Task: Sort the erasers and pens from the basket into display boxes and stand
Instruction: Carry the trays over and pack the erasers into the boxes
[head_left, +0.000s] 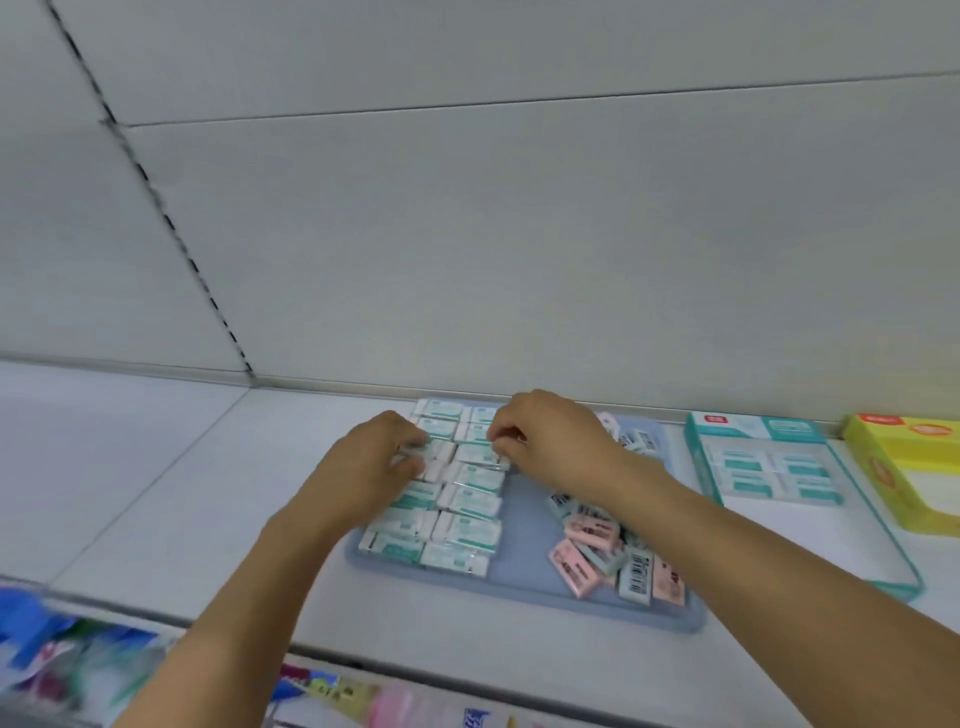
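Currently my left hand (376, 457) and right hand (540, 439) both have curled fingers pinching green-white erasers (457, 512) in rows on the blue tray (524, 587). Right of my fingers lie loose pink erasers (589, 535); bare shelf (156, 467) lies left. Label text is unreadable.

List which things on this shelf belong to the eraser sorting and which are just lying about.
Part of the job:
left hand and right hand, each gripping a white-and-green eraser in the rows
blue tray
loose pile of pink and white erasers
teal display box
yellow display box

Lying about:
blurred packets on the lower shelf
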